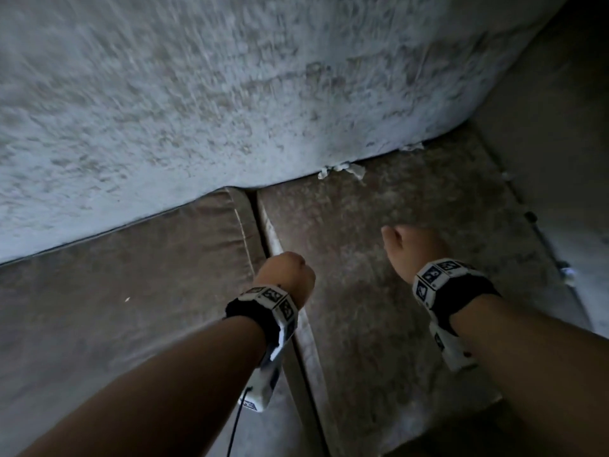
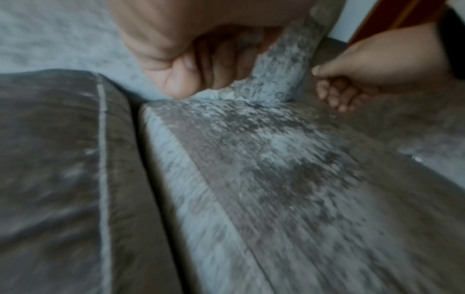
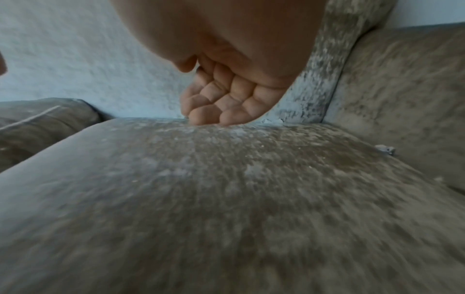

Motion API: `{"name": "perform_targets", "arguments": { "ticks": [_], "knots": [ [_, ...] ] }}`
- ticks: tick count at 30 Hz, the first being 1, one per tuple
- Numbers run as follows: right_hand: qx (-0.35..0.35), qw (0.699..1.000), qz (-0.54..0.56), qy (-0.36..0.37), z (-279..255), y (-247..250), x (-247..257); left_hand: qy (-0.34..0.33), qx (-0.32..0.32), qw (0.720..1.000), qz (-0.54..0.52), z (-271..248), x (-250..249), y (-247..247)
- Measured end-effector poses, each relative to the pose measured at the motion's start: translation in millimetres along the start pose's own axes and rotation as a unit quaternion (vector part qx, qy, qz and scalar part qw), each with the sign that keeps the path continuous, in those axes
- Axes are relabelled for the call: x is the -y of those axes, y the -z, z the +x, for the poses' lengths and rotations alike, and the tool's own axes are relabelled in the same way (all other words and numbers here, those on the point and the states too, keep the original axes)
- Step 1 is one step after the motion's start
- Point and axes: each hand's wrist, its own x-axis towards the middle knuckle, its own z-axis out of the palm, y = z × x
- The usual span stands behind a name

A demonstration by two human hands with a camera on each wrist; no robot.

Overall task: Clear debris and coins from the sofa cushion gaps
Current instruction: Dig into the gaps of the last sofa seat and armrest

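White paper scraps stick out of the gap where the pale back cushion meets the brown right seat cushion. A smaller scrap lies farther right in the same gap. My left hand hovers as a fist over the gap between the two seat cushions, with nothing visible in it. My right hand hangs above the right seat cushion, fingers curled into the palm, holding nothing I can see. The left wrist view shows the curled left fingers just short of the scraps.
More debris sits in the side gap by the armrest: a whitish crumpled piece and a small dark item. The left seat cushion carries a tiny white speck. The armrest closes off the right side.
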Motion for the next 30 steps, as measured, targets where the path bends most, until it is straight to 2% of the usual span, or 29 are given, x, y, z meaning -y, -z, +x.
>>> {"name": "perform_targets", "arguments": {
  "ticks": [3,6,8,10,13,15,17,19,21,22,24,25,27,29,30],
  "knots": [
    [0.021,0.999,0.016,-0.02,39.9,0.4,-29.9,0.024,-0.027,0.998,0.045,28.7,-31.8,-8.7],
    [0.028,0.999,0.021,-0.018,82.5,10.1,-61.5,0.058,-0.019,0.995,0.083,64.7,-61.0,-21.4],
    [0.004,1.0,0.025,-0.001,114.2,23.8,-80.5,0.097,-0.019,0.992,0.081,90.7,-81.2,-25.5],
    [0.013,0.999,0.047,-0.014,139.3,35.7,-101.0,0.157,-0.023,0.985,0.072,108.7,-100.2,-28.6],
    [0.041,0.996,0.064,-0.037,186.3,46.8,-123.7,0.223,-0.078,0.97,0.06,137.9,-132.1,-22.9],
    [0.038,0.996,0.071,-0.047,209.7,49.1,-127.8,0.237,-0.111,0.962,0.073,154.4,-148.9,-16.2],
    [0.039,0.991,0.116,-0.057,226.1,48.3,-122.7,0.283,-0.142,0.949,0.002,173.0,-163.6,-10.4],
    [0.039,0.982,0.154,-0.103,242.0,43.5,-111.3,0.314,-0.178,0.93,-0.068,195.7,-173.6,-5.6],
    [0.034,0.976,0.152,-0.152,255.4,37.8,-99.9,0.369,-0.214,0.894,-0.137,223.0,-170.6,-5.6],
    [0.037,0.979,0.125,-0.158,262.1,35.3,-95.8,0.384,-0.205,0.889,-0.142,237.8,-165.5,-8.4],
    [0.041,0.987,0.06,-0.146,272.7,28.8,-90.7,0.372,-0.144,0.914,-0.078,264.3,-157.4,-19.1],
    [0.033,0.989,0.038,-0.137,276.5,24.5,-89.9,0.369,-0.147,0.917,-0.04,274.2,-154.8,-26.1],
    [0.007,0.991,0.024,-0.129,282.8,15.6,-88.9,0.403,-0.161,0.901,0.002,291.5,-152.4,-36.5],
    [-0.006,0.991,0.027,-0.134,289.5,8.7,-89.3,0.413,-0.131,0.899,0.055,296.4,-150.8,-40.4],
    [-0.014,0.989,0.028,-0.142,292.1,6.6,-89.8,0.384,-0.087,0.914,0.098,298.8,-150.8,-44.4]
  ]
}}
